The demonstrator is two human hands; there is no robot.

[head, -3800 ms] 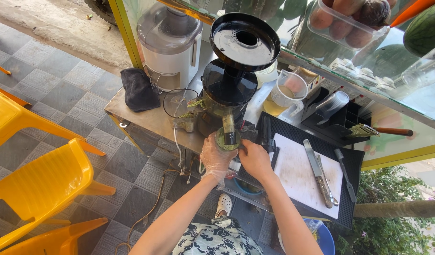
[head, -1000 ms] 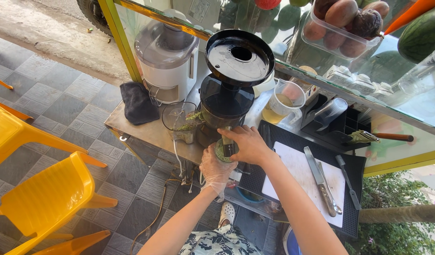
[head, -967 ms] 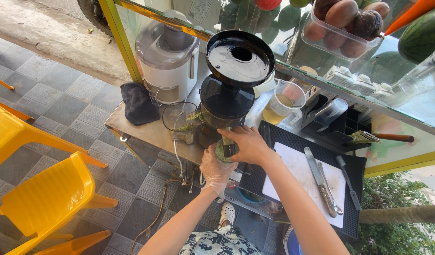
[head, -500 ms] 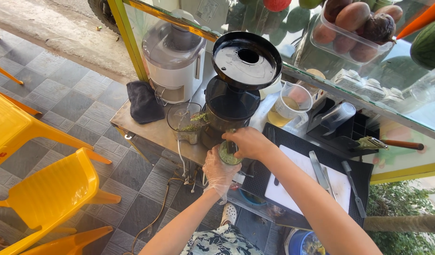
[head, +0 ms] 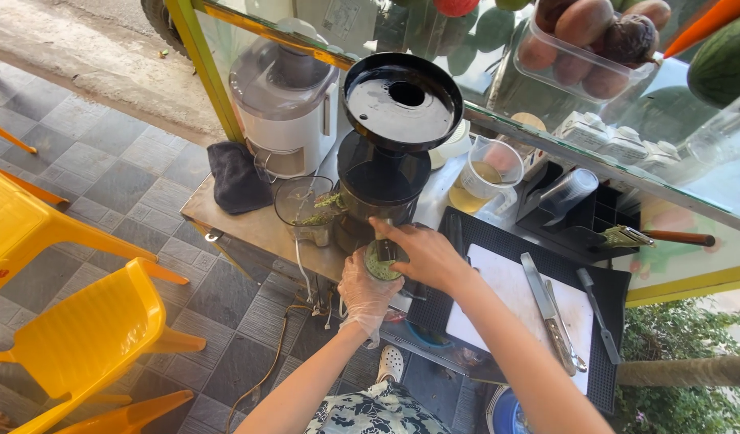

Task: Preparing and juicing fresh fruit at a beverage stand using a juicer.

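Gloved left hand (head: 363,291) grips a cup of green juice (head: 380,263) under the black juicer (head: 390,153) spout; right hand (head: 422,253) fingers pinch its rim. Best kept level.

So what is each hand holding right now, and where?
The gloved left hand cups a round container of green pulp from below. The bare right hand is over its rim; its grip is unclear.

The metal counter (head: 249,225) carries 2 juicers (head: 286,96), a dark cloth (head: 235,177).

Black juicer (head: 386,153), yellow chairs (head: 81,337), white board (head: 515,309)
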